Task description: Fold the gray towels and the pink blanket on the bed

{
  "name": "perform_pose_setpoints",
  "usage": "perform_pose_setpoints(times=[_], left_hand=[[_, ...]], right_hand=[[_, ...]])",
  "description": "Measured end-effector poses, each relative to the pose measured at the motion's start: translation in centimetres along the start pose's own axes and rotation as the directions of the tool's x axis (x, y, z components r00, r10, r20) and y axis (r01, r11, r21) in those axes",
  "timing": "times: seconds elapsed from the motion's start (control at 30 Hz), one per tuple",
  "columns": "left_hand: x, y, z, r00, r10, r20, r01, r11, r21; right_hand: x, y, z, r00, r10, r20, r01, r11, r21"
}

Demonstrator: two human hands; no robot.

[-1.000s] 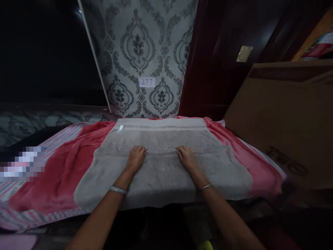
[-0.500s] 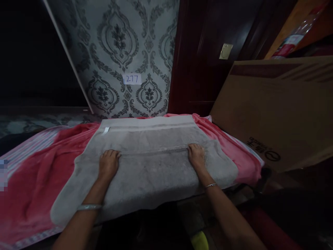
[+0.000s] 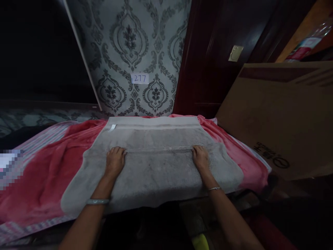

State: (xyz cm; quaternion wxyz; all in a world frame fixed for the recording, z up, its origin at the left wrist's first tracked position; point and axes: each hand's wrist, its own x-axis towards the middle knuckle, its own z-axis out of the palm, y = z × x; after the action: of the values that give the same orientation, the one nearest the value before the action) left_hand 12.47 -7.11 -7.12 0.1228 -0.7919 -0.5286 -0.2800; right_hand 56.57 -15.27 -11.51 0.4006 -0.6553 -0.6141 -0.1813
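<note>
One grey towel (image 3: 156, 177) is spread at the centre of the work area, on top of a red blanket (image 3: 47, 170) that extends beyond it at 9 and 3 o'clock. We note a narrow raised crease (image 3: 161, 149) running across the towel, with pale bands beyond it along the far edge and a white tag (image 3: 112, 128) at 10 o'clock.

Our left hand (image 3: 114, 161), at 9 o'clock, has its fingers curled and grasps the crease. Our right hand (image 3: 201, 159), at 3 o'clock, grips the same crease in a like manner. We wear a pale bangle (image 3: 97, 201) on the left wrist and a thin bracelet (image 3: 214, 188) on the right.

Striped cloth (image 3: 49, 137) shows beneath the blanket. At 12 o'clock, a card (image 3: 139, 78) marked "277" is on the patterned wallpaper (image 3: 130, 38). At 10 o'clock we see a dark screen (image 3: 39, 52); at 1 o'clock, a dark red panel (image 3: 205, 52) bearing a switch plate (image 3: 236, 53). A cardboard box (image 3: 281, 104) stands between 2 and 3 o'clock, a bottle (image 3: 304, 48) visible above its upper edge.
</note>
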Motion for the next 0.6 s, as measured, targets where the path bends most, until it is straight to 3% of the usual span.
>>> perform_pose_setpoints(times=[0.33,0.6], left_hand=[[-0.25,0.52,0.06,0.976,0.212,0.045,-0.209,0.975,-0.073],[-0.16,0.91,0.34,0.973,0.228,0.032,-0.225,0.972,-0.064]], right_hand=[[0.09,-0.75,-0.13,0.97,-0.224,0.094,0.213,0.97,0.117],[0.1,-0.92,-0.3,0.974,-0.207,0.09,0.195,0.973,0.124]])
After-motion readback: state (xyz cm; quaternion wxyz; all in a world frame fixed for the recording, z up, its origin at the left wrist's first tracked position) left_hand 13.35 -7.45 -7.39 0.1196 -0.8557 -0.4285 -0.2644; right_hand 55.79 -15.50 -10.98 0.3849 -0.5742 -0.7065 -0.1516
